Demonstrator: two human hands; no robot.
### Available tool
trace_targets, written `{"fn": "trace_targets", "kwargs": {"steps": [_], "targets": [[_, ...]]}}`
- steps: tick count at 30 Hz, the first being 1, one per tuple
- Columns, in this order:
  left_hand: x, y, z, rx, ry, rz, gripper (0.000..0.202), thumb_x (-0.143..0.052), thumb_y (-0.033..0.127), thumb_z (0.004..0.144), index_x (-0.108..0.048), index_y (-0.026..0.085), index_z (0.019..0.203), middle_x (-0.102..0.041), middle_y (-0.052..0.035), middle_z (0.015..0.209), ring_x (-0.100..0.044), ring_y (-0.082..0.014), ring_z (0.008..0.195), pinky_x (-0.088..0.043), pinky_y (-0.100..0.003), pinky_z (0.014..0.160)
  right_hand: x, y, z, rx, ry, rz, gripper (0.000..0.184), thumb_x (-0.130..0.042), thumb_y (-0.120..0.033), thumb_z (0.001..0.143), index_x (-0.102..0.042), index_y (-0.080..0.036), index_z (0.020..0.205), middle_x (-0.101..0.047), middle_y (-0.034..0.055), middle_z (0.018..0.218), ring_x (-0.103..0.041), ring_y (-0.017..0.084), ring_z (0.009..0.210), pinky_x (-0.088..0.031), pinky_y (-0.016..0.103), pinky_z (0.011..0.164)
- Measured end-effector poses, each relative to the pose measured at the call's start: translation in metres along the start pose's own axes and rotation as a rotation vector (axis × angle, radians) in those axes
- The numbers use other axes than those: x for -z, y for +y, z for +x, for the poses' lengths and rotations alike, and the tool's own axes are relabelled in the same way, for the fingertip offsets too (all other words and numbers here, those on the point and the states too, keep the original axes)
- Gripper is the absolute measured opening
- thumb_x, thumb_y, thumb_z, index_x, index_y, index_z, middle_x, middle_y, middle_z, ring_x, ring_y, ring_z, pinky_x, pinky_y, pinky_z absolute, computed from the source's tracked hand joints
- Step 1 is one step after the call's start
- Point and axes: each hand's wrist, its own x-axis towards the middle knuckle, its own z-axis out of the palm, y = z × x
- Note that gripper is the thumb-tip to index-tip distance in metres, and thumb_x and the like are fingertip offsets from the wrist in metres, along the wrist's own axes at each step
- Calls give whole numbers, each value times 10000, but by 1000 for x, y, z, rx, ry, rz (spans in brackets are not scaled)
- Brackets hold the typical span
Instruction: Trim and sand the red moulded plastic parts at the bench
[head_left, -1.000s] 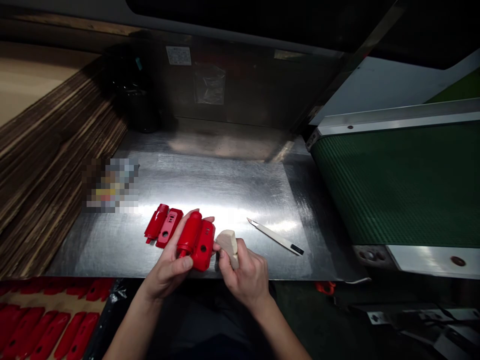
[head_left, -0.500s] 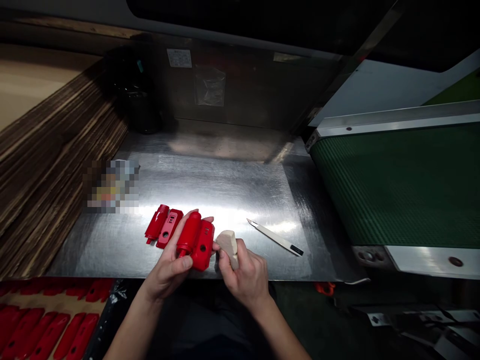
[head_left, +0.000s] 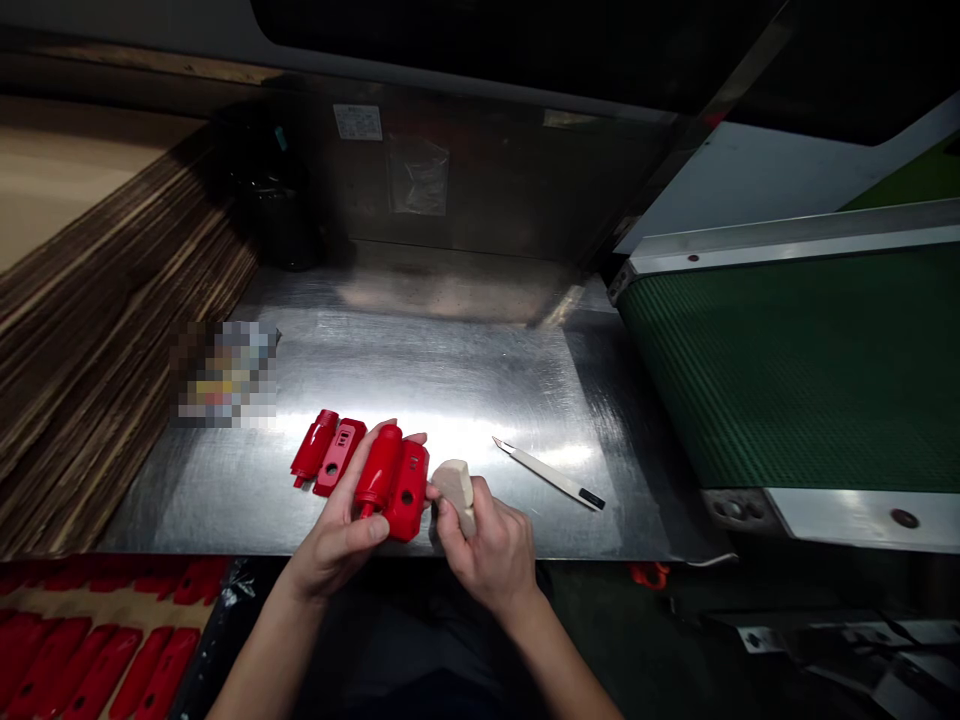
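My left hand (head_left: 339, 535) is closed round a red plastic part (head_left: 407, 497), made of a rounded cylinder side by side with a flat piece that has a round hole. The thumb lies across its lower end. In my right hand (head_left: 495, 545) is a pale beige block (head_left: 454, 487), perhaps a cloth pad, gripped just right of the red part; a fingertip sits near the part's edge. A similar red part (head_left: 336, 458) lies on the metal table beside my left hand. To the right rests a white craft knife (head_left: 551, 474), its tip pointing up-left.
Stacked cardboard (head_left: 112, 310) rises at the left, with a black container (head_left: 281, 215) behind. A blurred-out item (head_left: 229, 370) lies on the metal table (head_left: 450, 370). A green conveyor belt (head_left: 817, 370) stands at right. Below left, a box holds several red parts (head_left: 97, 670).
Both hands keep almost the same pose and hold. The red part in my left hand has tilted very slightly; the view has shifted a little.
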Motion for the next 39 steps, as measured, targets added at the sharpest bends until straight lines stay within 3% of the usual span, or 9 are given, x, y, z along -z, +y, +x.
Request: {"fn": "trace_targets", "kwargs": {"steps": [11,17,20,23,28,33,39], "targets": [[2,-1,0,-2,-19,-30,915,-883,343,843,-401,396,1618,-250,-127,1812,-521,-445,1500,-342,-628,1296,0,0,0,-27,-15,45,251,-492,-342,1051,-607,-200,880,-673,-4,559,-631,173,440,-339,309,488],[6,-1,1,-42,69,-25,859,-848,424,888,-416,374,1629,-292,-136,1795,-537,-448,1487,-367,-634,1285,1,0,1,-101,-56,135,216,-516,-335,1022,-606,-200,880,-627,-23,527,-579,167,400,-327,299,454],[9,-3,1,-54,80,-22,802,-853,437,889,-475,386,1595,-292,-117,1798,-561,-432,1470,-344,-620,1299,4,3,3,-154,-84,224,208,-526,-347,1012,-592,-208,872,-616,-34,531,-564,155,386,-368,278,432],[7,-5,1,-63,86,-11,899,-882,430,865,-408,414,1629,-256,-119,1811,-553,-416,1481,-314,-603,1312,13,2,4,-220,-99,334,198,-525,-360,1028,-594,-212,917,-651,-33,570,-626,155,430,-448,247,448],[-3,-6,2,-119,94,54,985,-924,334,828,-362,495,1621,-185,-71,1834,-550,-398,1487,-376,-573,1282,31,-22,2,-263,-119,492,207,-480,-364,1059,-620,-213,1043,-754,-6,695,-731,165,550,-548,230,532],[-10,-5,4,-157,133,111,1097,-938,299,812,-253,577,1624,-51,-47,1854,-543,-403,1494,-459,-576,1234,21,-38,5,-191,-129,349,208,-469,-349,1058,-604,-207,988,-727,-9,628,-701,178,481,-437,268,481],[-9,-6,4,-188,154,143,1005,-938,300,811,-341,535,1583,-80,-45,1850,-573,-387,1470,-470,-538,1232,15,-40,4,-115,-83,243,285,-411,-355,1071,-621,-194,965,-722,11,610,-682,183,472,-362,304,494]]}}
